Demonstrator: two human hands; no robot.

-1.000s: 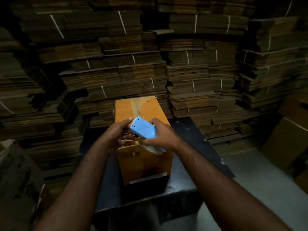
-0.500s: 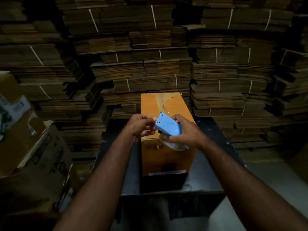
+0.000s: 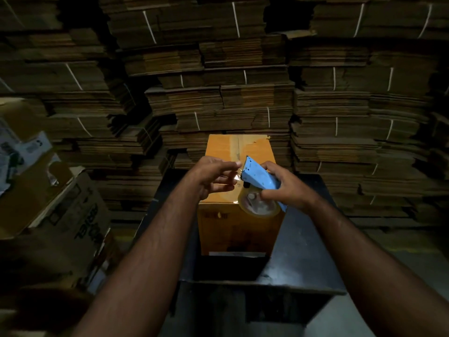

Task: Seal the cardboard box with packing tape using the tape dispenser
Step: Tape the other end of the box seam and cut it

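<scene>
My right hand [image 3: 286,188] grips the blue dispenser [image 3: 261,180] above the box [image 3: 233,222] standing on the black table [image 3: 303,251]. My left hand [image 3: 213,177] pinches the tape end [image 3: 237,176] at its nose.

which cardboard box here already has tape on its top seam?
The upright orange cardboard box on the black table, under both hands: a tape strip runs along its top seam. The printed carton at left stands open, flaps up, with no tape visible.
</scene>
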